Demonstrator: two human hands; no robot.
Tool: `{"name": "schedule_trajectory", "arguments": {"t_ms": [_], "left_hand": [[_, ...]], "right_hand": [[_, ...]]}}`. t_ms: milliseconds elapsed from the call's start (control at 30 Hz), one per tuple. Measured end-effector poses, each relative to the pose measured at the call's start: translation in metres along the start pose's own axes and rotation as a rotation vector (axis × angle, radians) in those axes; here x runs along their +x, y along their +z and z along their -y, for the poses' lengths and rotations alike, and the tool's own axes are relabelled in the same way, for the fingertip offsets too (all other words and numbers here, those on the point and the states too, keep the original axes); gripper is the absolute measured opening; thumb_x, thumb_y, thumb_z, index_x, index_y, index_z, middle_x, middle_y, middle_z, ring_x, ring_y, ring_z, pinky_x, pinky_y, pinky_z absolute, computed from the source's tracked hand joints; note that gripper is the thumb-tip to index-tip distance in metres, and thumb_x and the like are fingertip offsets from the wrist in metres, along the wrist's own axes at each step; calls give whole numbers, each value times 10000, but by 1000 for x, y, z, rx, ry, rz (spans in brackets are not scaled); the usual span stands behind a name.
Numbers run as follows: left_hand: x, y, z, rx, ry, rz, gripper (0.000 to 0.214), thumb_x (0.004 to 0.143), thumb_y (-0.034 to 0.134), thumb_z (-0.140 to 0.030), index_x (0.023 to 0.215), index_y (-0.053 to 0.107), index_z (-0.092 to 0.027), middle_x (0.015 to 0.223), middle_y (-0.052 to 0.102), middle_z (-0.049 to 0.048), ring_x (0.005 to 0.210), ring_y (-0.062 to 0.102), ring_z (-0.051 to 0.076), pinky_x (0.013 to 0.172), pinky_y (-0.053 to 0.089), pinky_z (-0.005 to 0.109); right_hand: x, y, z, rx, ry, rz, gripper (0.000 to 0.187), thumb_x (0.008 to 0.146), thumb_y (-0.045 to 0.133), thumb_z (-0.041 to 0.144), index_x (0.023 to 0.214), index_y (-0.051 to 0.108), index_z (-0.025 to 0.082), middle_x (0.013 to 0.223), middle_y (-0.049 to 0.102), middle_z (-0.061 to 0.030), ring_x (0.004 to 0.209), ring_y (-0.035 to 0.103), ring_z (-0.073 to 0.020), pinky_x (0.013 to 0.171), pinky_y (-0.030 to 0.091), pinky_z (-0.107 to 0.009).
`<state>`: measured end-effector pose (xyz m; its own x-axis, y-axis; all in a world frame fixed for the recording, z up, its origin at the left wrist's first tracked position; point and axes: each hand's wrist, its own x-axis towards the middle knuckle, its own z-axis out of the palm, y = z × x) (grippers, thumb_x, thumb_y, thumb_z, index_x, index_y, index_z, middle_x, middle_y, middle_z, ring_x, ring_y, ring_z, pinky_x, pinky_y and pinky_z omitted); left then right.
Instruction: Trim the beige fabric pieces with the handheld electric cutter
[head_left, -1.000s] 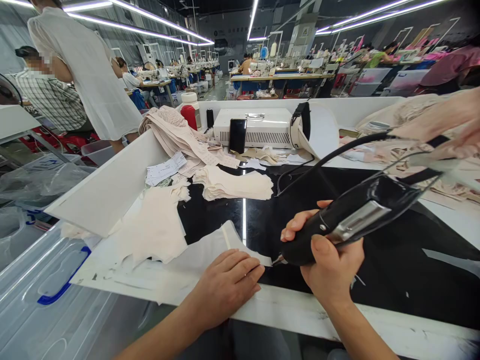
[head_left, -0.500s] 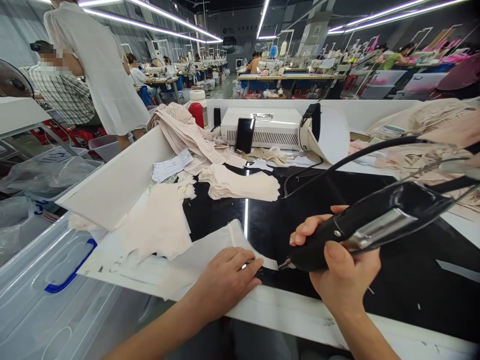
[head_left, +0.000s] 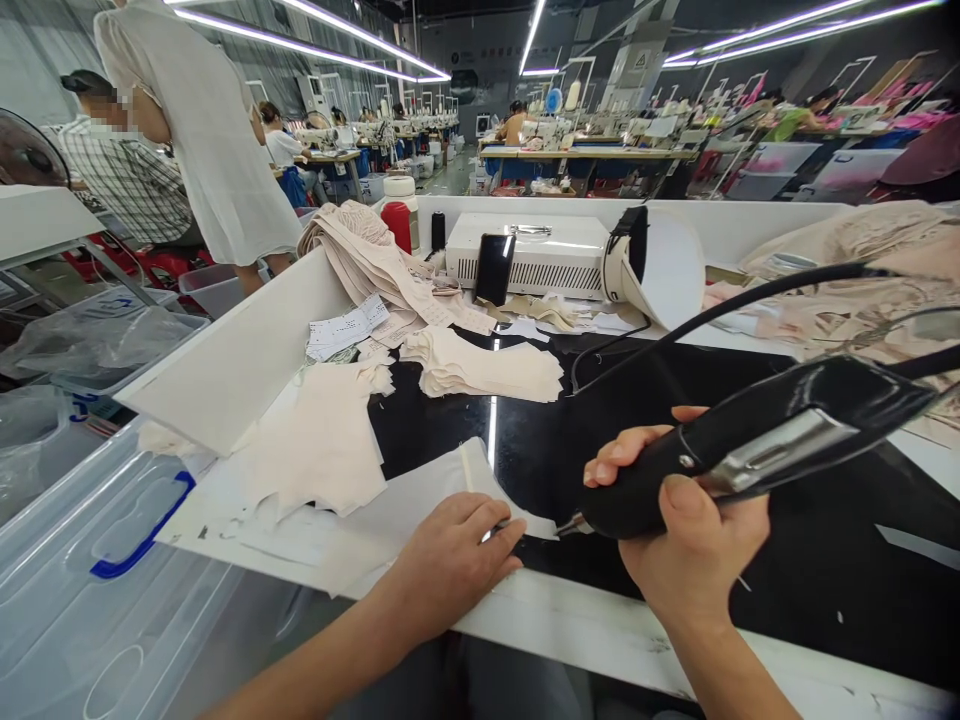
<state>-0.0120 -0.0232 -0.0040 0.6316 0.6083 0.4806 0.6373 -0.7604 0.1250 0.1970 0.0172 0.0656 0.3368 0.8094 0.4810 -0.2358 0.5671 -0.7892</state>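
One slip risk: translucent white fabric point(head_left: 431, 490).
My left hand point(head_left: 457, 552) lies pressed on it, right hand point(head_left: 690, 545) clamps a black metal-tipped tool point(head_left: 750, 422); weak pressure could cause skidding.

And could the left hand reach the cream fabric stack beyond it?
Probably yes: nothing stands between the left hand and the cream stack, though the hand would have to lift off the pale sheet.

Lit strip lights point(head_left: 532, 37) cross the upper frame. Dark wall point(head_left: 480, 38) at upper centre, pale column point(head_left: 636, 68) to its right. Grey floor point(head_left: 452, 176) visible below the wall.
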Motion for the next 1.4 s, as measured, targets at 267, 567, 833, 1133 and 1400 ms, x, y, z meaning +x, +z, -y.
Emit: {"name": "schedule_trajectory", "arguments": {"t_ms": [267,567,833,1133,1400], "left_hand": [[0,3,-1,-24,-13,-1,255,1187,684,-318,1370,712,-143,1234,796,116,1129,789,265,1026,696,419],[1,4,-2,-35,-12,-50,236,1197,666,-317,1343,715,-138,1216,798,100,1104,785,264,1009,693,412],[-2,6,-1,-39,-21,-22,247,1202,654,-307,1383,709,-147,1244,800,118,1146,787,265,1034,692,417],[-2,4,-1,-52,-18,-6,249,1163,711,-273,1369,706,-132,1235,792,123,1122,785,286,1015,692,438],[-1,2,0,-44,-13,-32,237,1227,580,-291,1359,710,-143,1209,806,115,1107,796,272,1001,705,426]], "right_hand": [[3,23,-13,47,8,-12,500,887,971,505,1229,665,307,831,738,57,591,685,-171,572,620,-328],[0,22,-22,23,-10,11,484,915,957,490,1238,650,300,853,758,58,604,701,-165,571,619,-324],[4,18,-16,-3,-34,-12,429,916,927,444,1232,673,305,821,749,55,583,690,-172,573,633,-343],[5,10,-15,8,-59,-49,507,879,982,510,1245,698,303,822,753,57,576,691,-170,561,632,-327],[4,11,-11,36,-39,-49,434,902,963,418,1231,707,297,825,775,51,598,695,-165,590,639,-317]]}}
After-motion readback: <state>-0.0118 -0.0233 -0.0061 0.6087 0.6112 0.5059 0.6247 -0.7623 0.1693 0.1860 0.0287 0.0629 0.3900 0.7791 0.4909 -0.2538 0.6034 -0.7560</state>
